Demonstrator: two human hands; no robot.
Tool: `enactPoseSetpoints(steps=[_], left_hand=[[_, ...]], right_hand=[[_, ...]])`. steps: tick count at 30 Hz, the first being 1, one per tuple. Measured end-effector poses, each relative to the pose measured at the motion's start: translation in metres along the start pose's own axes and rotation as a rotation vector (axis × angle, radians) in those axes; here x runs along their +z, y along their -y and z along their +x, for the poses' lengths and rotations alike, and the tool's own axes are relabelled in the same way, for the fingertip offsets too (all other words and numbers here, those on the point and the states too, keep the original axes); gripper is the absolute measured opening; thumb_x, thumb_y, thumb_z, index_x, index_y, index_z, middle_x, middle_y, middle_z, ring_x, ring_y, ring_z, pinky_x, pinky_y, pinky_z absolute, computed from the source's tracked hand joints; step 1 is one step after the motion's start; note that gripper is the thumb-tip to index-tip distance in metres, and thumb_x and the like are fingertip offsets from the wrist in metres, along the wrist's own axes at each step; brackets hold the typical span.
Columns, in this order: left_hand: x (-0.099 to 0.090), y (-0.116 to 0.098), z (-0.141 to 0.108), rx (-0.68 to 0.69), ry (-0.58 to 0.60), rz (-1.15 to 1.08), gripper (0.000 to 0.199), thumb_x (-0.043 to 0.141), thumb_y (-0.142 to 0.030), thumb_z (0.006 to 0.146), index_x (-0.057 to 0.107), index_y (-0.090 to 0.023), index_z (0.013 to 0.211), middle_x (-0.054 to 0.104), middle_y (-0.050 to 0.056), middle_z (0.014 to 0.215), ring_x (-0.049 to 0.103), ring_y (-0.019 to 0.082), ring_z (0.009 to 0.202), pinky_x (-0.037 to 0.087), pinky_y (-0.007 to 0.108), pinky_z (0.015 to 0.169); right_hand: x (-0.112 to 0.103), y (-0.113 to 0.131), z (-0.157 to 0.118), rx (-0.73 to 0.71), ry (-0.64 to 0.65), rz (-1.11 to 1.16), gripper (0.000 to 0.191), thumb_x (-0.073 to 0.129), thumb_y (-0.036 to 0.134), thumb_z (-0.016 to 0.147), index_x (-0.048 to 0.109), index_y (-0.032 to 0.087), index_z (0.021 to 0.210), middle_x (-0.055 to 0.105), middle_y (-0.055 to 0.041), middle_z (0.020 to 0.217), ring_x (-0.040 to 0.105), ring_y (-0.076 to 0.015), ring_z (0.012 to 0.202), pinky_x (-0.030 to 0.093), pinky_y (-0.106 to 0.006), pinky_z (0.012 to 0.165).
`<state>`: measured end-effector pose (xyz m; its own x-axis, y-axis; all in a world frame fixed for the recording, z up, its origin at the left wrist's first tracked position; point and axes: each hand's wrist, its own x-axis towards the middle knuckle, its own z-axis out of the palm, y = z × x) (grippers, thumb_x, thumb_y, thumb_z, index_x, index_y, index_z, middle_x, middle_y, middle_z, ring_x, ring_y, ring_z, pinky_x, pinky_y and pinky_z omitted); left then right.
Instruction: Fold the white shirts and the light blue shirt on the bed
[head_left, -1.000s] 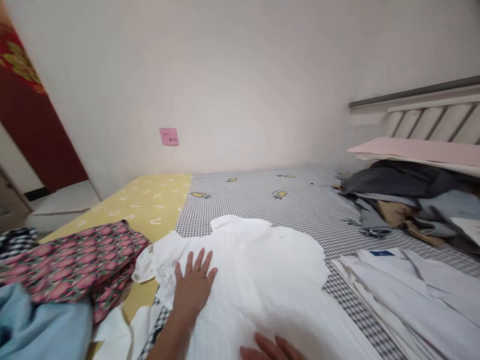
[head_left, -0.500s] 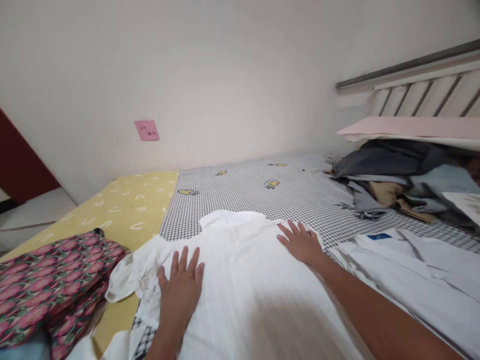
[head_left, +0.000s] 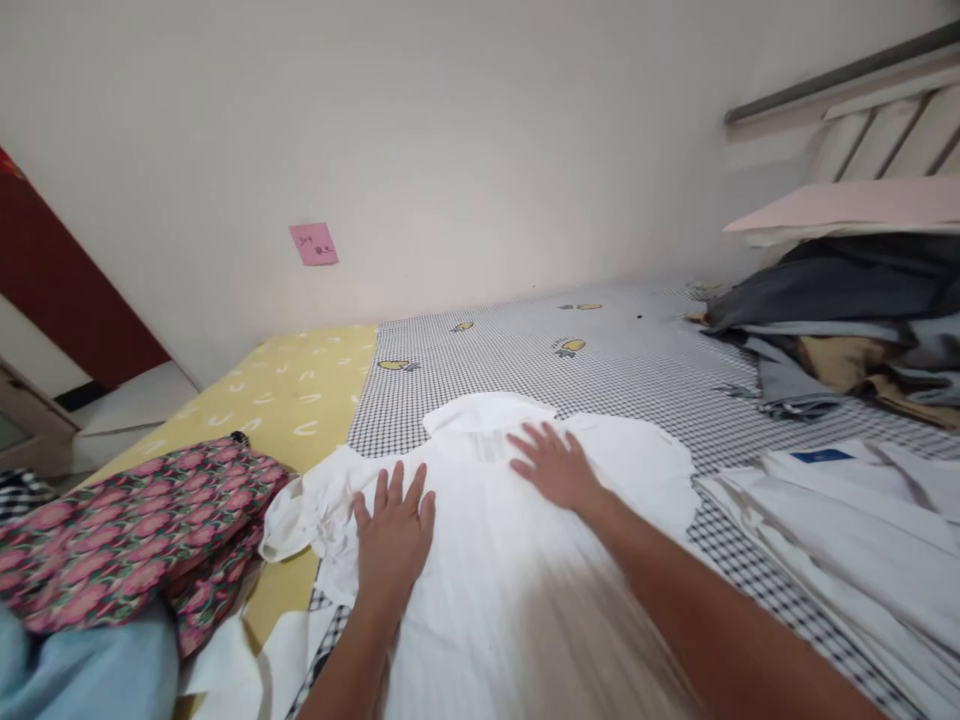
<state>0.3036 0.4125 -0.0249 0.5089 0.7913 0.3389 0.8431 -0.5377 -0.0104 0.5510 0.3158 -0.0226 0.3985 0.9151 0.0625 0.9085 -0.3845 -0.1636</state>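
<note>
A white blouse [head_left: 469, 560] lies spread on the bed, its collar toward the wall and its short gathered sleeves out to both sides. My left hand [head_left: 394, 535] rests flat on the blouse near the left shoulder, fingers spread. Just right of the collar, my right hand [head_left: 555, 465] lies on the cloth with its fingers apart. Neither hand grips the fabric. The lower end of the blouse runs out of view at the bottom, and my right forearm covers part of its right side.
Left lie a pink floral garment [head_left: 142, 530] and light blue cloth [head_left: 97, 665]. Folded white shirts [head_left: 847, 530] are on the right, with a pile of dark and grey clothes [head_left: 840, 290] behind. A checked sheet [head_left: 487, 350] and yellow sheet [head_left: 307, 375] cover the bed, against the wall.
My right hand has slid left from the right shoulder toward the collar, and the right sleeve now shows spread out. The view has turned a little left.
</note>
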Motion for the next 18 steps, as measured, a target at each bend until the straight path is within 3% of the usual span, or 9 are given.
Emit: enactPoseSetpoints(steps=[2,4,7,9,11,13,15,18], left_hand=[[-0.002,-0.001,-0.001,-0.002,0.002,-0.002,0.050,0.030,-0.042,0.102,0.038,-0.034,0.150,0.036,0.007,0.161,0.029,0.033,0.150,0.025,0.066,0.117],[-0.004,-0.002,-0.001,-0.009,0.008,-0.006,0.051,0.029,-0.041,0.102,0.038,-0.033,0.151,0.036,0.008,0.161,0.028,0.033,0.150,0.023,0.067,0.118],[-0.009,-0.003,0.002,-0.023,0.088,-0.050,0.053,0.025,-0.042,0.102,0.035,-0.031,0.153,0.030,0.009,0.164,0.023,0.034,0.152,0.018,0.067,0.119],[-0.013,-0.001,0.005,-0.025,0.193,-0.100,0.055,0.022,-0.045,0.101,0.031,-0.031,0.154,0.023,0.009,0.166,0.016,0.035,0.153,0.015,0.068,0.119],[-0.018,0.004,0.005,-0.013,0.283,-0.136,0.057,0.024,-0.050,0.100,0.029,-0.032,0.154,0.020,0.007,0.166,0.014,0.033,0.154,0.014,0.067,0.120],[-0.024,0.010,-0.001,0.012,0.332,-0.145,0.058,0.030,-0.051,0.099,0.031,-0.032,0.153,0.022,0.007,0.166,0.016,0.032,0.153,0.017,0.065,0.120],[-0.034,0.011,-0.016,0.049,0.361,-0.141,0.056,0.035,-0.046,0.099,0.034,-0.032,0.153,0.023,0.007,0.166,0.019,0.032,0.153,0.020,0.064,0.120],[-0.059,0.001,-0.052,0.131,0.362,-0.121,0.051,0.035,-0.033,0.099,0.038,-0.031,0.151,0.028,0.009,0.164,0.024,0.033,0.152,0.019,0.071,0.117]], right_hand=[[-0.010,-0.038,0.008,0.157,0.010,-0.014,0.059,0.028,0.058,0.100,0.028,0.038,0.156,0.018,0.0011,0.167,0.012,-0.0308,0.153,0.012,-0.057,0.122],[-0.021,-0.062,-0.004,0.266,0.016,-0.028,0.059,0.026,0.053,0.102,0.028,0.032,0.157,0.018,-0.0041,0.167,0.015,-0.0316,0.153,0.015,-0.056,0.121],[-0.032,-0.061,-0.059,0.346,0.024,-0.064,0.056,0.030,0.045,0.103,0.033,0.027,0.156,0.022,-0.0103,0.166,0.019,-0.0360,0.151,0.015,-0.062,0.118],[-0.031,-0.045,-0.113,0.303,-0.024,-0.105,0.057,0.039,0.043,0.100,0.033,0.031,0.156,0.019,-0.0075,0.167,0.013,-0.0396,0.152,0.009,-0.069,0.116],[-0.021,-0.031,-0.170,0.066,-0.167,-0.120,0.059,0.045,0.046,0.096,0.033,0.042,0.154,0.018,0.0021,0.167,0.009,-0.0378,0.153,0.007,-0.071,0.117],[-0.007,-0.024,-0.215,-0.158,-0.135,-0.026,0.055,0.045,0.054,0.095,0.035,0.052,0.149,0.027,0.0085,0.163,0.020,-0.0363,0.151,0.017,-0.070,0.117],[0.008,-0.021,-0.239,-0.187,-0.104,0.034,0.053,0.042,0.055,0.096,0.036,0.053,0.148,0.033,0.0077,0.161,0.028,-0.0365,0.148,0.025,-0.069,0.115],[0.020,-0.018,-0.242,-0.105,-0.107,0.043,0.051,0.040,0.053,0.098,0.038,0.049,0.149,0.033,0.0046,0.161,0.028,-0.0365,0.148,0.024,-0.070,0.114]])
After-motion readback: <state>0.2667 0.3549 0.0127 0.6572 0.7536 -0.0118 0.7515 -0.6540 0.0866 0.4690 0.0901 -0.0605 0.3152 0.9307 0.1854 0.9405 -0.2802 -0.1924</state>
